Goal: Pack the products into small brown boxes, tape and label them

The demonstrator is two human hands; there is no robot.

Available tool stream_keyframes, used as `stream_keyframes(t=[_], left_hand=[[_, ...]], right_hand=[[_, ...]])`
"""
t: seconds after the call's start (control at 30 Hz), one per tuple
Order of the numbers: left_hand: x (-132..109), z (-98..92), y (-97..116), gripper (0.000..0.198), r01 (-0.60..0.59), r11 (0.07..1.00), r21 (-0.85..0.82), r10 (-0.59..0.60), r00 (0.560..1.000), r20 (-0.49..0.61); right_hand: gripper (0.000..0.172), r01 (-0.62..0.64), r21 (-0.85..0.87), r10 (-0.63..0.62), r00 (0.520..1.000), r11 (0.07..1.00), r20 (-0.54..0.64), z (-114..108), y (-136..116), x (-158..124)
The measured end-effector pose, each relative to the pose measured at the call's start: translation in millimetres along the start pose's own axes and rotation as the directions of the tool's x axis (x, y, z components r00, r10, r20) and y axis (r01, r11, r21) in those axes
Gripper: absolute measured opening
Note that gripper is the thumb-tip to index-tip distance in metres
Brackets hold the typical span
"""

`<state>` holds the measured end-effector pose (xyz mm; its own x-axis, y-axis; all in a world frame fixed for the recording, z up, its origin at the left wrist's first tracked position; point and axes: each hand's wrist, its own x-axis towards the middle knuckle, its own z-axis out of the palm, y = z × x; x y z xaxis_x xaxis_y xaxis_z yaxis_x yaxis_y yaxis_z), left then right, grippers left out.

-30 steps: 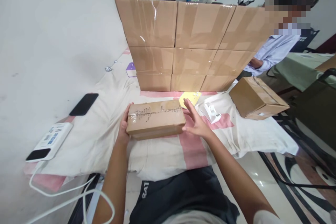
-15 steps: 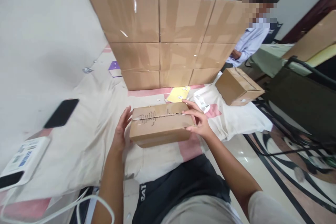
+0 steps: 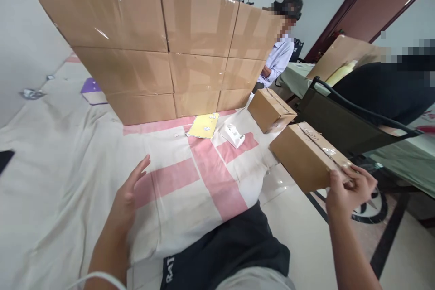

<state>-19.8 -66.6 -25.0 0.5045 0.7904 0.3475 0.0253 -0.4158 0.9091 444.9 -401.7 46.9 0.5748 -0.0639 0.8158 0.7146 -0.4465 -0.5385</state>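
My right hand (image 3: 350, 189) grips the near end of a small taped cardboard box (image 3: 306, 154) and holds it in the air off the right edge of the cloth-covered surface (image 3: 68, 181), above the tiled floor. My left hand (image 3: 131, 192) rests on the white and pink cloth with its fingers stretched out, holding nothing. A second small cardboard box (image 3: 270, 109) lies further back on the cloth, beyond the held box.
A wall of stacked cardboard boxes (image 3: 163, 50) stands at the back. In front of it lie a yellow sheet (image 3: 203, 125) and a small white device (image 3: 233, 135). A dark folding chair (image 3: 343, 118) stands on the right. Another person (image 3: 277, 54) sits behind the stack.
My right hand lifted the box from the cloth in front of me and carried it off to the right. My left hand let go of it. The view swung right.
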Motion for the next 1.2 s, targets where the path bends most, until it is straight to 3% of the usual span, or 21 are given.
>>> stream_keyframes(t=[0.13, 0.23, 0.43, 0.6, 0.9, 1.03, 1.2], left_hand=[[-0.8, 0.8, -3.7, 0.081, 0.016, 0.998, 0.059, -0.018, 0.999, 0.037], [-1.6, -0.1, -8.7, 0.081, 0.028, 0.993, 0.113, -0.034, 0.998, 0.051], [-2.4, -4.0, -14.7, 0.078, 0.010, 0.978, 0.207, -0.028, 0.996, 0.085], [-1.4, -3.3, -7.9, 0.076, 0.079, 0.969, 0.236, -0.100, 0.992, 0.077], [1.8, -3.1, -8.6, 0.072, 0.196, 0.952, 0.236, -0.206, 0.978, 0.019], [4.9, -0.8, -11.1, 0.068, 0.210, 0.949, 0.236, -0.214, 0.977, -0.012], [13.4, 4.9, -2.6, 0.060, 0.173, 0.935, 0.311, -0.180, 0.984, -0.005]], right_hand=[[0.034, 0.010, -0.031, -0.007, 0.995, 0.999, 0.104, 43.0, 14.6, 2.1], [0.038, 0.057, -0.016, -0.055, 0.991, 0.998, 0.120, 81.7, 19.3, 4.9], [0.038, 0.068, -0.005, -0.067, 0.987, 0.998, 0.145, 145.3, 25.3, 25.6], [0.034, 0.033, 0.015, -0.035, 0.981, 0.999, 0.191, 190.8, 27.9, 45.6], [0.036, 0.025, -0.096, 0.003, 0.961, 0.995, 0.276, 281.6, 29.6, 66.8], [0.039, 0.000, -0.070, 0.019, 0.962, 0.998, 0.271, 309.5, 19.7, 73.5], [0.044, -0.055, 0.019, 0.049, 0.971, 0.998, 0.235, 322.6, 11.0, 73.4]])
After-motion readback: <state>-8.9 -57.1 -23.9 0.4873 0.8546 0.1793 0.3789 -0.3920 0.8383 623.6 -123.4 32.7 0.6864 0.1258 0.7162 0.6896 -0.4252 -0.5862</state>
